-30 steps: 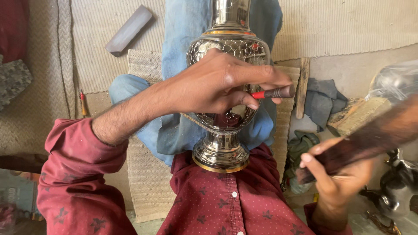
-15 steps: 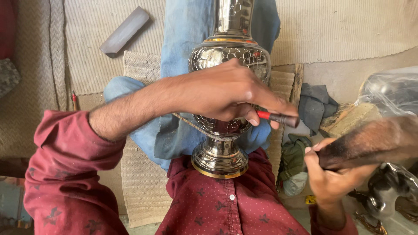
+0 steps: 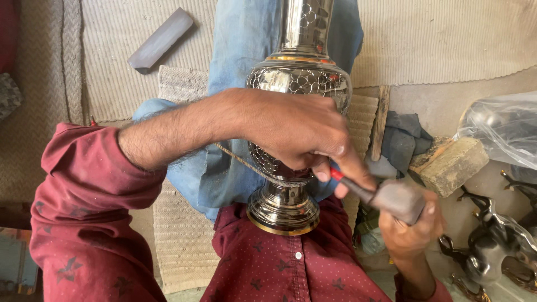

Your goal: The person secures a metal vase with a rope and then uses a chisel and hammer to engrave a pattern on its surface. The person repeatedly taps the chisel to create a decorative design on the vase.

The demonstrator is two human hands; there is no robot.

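A shiny engraved metal vase (image 3: 298,75) with gold bands lies along my lap, its round foot (image 3: 282,211) against my maroon shirt. My left hand (image 3: 296,131) reaches across the vase's belly and grips a thin chisel (image 3: 351,185) with a red band, tip hidden under the fingers near the lower belly. My right hand (image 3: 411,234) is closed on a hammer whose grey head (image 3: 398,199) meets the chisel's outer end.
A grey stone bar (image 3: 159,40) lies on the woven mat (image 3: 447,33) at the upper left. At right are a wooden stick (image 3: 380,123), a blue-grey cloth (image 3: 406,140), a wooden block (image 3: 450,165), a plastic bag (image 3: 498,128) and shiny metal figurines (image 3: 492,243).
My right hand has swung the hammer down and left until its head meets the chisel's end. My left hand stays on the vase with the chisel.
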